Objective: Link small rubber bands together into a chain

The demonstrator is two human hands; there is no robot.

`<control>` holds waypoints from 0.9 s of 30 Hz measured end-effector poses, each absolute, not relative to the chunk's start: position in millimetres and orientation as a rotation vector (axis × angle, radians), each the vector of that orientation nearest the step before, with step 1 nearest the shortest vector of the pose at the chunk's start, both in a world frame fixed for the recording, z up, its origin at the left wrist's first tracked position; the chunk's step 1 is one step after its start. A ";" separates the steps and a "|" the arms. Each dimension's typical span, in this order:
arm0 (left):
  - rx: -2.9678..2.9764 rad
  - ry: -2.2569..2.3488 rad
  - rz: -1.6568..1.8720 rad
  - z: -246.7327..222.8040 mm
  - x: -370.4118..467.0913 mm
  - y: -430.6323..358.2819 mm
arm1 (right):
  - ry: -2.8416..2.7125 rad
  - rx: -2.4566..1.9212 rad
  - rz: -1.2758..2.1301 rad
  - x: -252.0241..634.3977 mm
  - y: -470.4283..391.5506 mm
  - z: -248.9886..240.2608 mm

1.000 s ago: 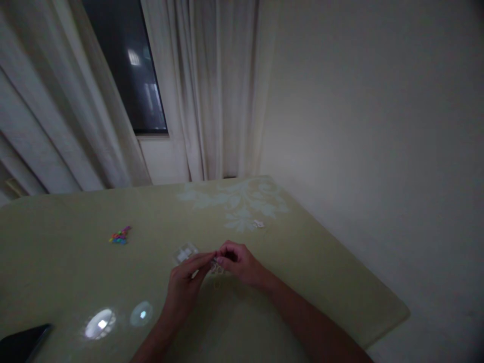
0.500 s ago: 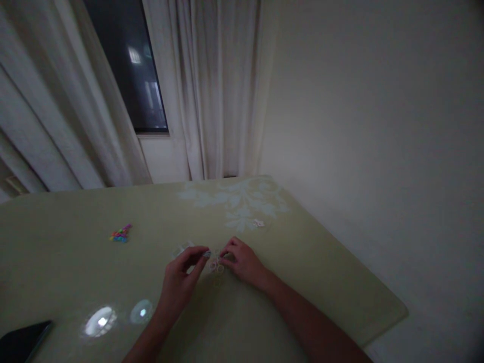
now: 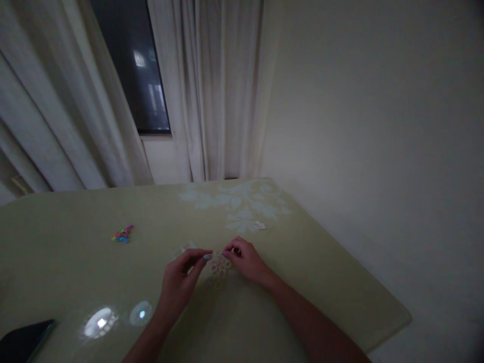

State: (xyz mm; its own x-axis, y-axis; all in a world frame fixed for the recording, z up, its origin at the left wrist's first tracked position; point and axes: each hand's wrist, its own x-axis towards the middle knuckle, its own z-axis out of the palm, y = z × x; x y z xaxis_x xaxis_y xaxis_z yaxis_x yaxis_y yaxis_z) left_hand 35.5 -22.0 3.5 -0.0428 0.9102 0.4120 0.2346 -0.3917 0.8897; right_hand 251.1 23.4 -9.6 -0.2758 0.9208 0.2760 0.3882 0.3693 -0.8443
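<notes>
Between thumb and fingertips, my left hand (image 3: 185,272) is closed on a small whitish striped piece (image 3: 207,256); its kind is too small to tell. Just across from it, my right hand (image 3: 244,258) is pinched shut over the table, and whatever its fingertips hold cannot be made out. Several small pale rings (image 3: 222,273) lie in a loose cluster on the tabletop between and below the two hands. Behind my left fingers a clear, flat plastic-looking piece (image 3: 185,248) is partly hidden.
A pile of small multicoloured pieces (image 3: 122,234) lies to the left on the pale green table (image 3: 75,267). Small white pieces (image 3: 260,225) sit beyond my right hand. A dark flat device (image 3: 26,340) rests at the near left. Curtains (image 3: 223,91) hang behind.
My right hand has shifted slightly right, and more of the ring cluster shows between the hands. My left hand keeps its pinch on the striped piece. The view has moved a little.
</notes>
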 end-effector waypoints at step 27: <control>1.628 1.165 1.408 -2.6 43.6 -24.5 | -1.669 -0.898 0.899 233.4 -5.3 11.5</control>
